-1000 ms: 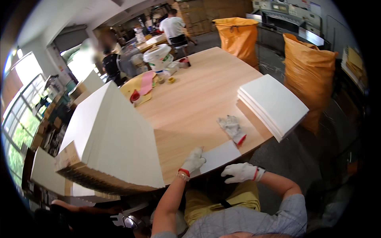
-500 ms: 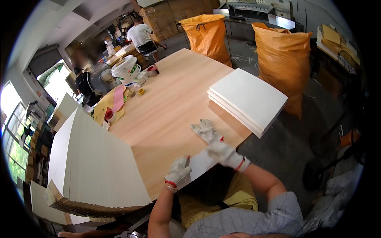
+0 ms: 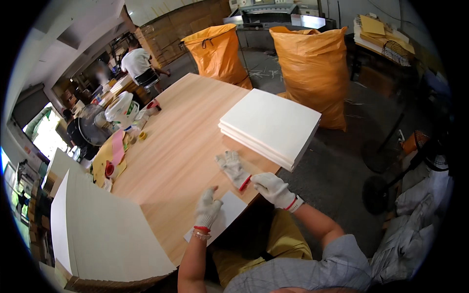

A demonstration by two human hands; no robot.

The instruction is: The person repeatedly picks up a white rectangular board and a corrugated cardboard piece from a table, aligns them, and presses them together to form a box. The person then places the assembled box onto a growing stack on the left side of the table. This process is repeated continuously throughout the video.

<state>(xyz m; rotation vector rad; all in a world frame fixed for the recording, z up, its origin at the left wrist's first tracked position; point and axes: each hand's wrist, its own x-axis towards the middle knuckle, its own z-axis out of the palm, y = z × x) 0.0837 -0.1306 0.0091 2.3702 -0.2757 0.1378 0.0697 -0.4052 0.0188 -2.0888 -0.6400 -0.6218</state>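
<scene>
My left hand [image 3: 208, 210], in a white knit glove with a red cuff, lies on a white sheet [image 3: 234, 206] at the table's near edge. Its fingers stretch forward past the paper, and one fingertip shows bare. To the right, my right hand [image 3: 274, 189], gloved the same way, hovers by the table edge with its fingers curled together. Whatever those fingers may hold is hidden. A loose white glove [image 3: 232, 168] lies flat just beyond, its red cuff right beside my right fingertips. Whether they touch it I cannot tell.
A stack of thick white sheets [image 3: 271, 124] sits on the table's right side. A tall pile of pale boards [image 3: 105, 224] stands at left. Tape rolls [image 3: 111, 170] and a white bucket [image 3: 122, 110] lie farther left. Orange sacks [image 3: 310, 73] stand behind; a person [image 3: 137, 61] sits far back.
The view has turned to the right. My right hand, blurred over the sheet's right end before, is now sharper and beside the loose glove's cuff. The left hand's fingers reach out straighter.
</scene>
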